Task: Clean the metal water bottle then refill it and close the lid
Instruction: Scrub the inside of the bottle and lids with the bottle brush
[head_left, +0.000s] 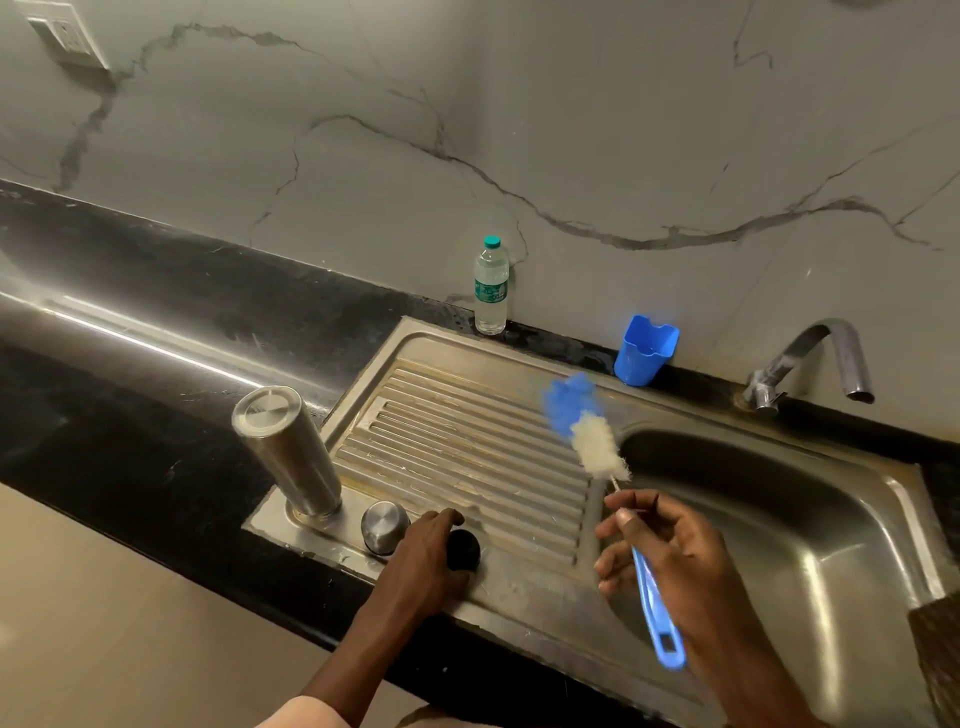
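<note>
The metal water bottle (288, 451) stands upside down at the near left corner of the sink's drainboard (467, 441). Beside it lies its round metal cap (383, 526). My left hand (426, 558) rests on the drainboard with its fingers around a small black lid piece (464, 550). My right hand (670, 556) holds a bottle brush (597, 441) by its blue handle, the white and blue bristle head raised over the drainboard's right edge.
The steel basin (779, 519) lies to the right, with a chrome tap (815, 358) behind it. A blue plastic cup (644, 351) and a clear plastic water bottle (491, 286) stand by the marble wall. Black countertop (130, 415) runs left.
</note>
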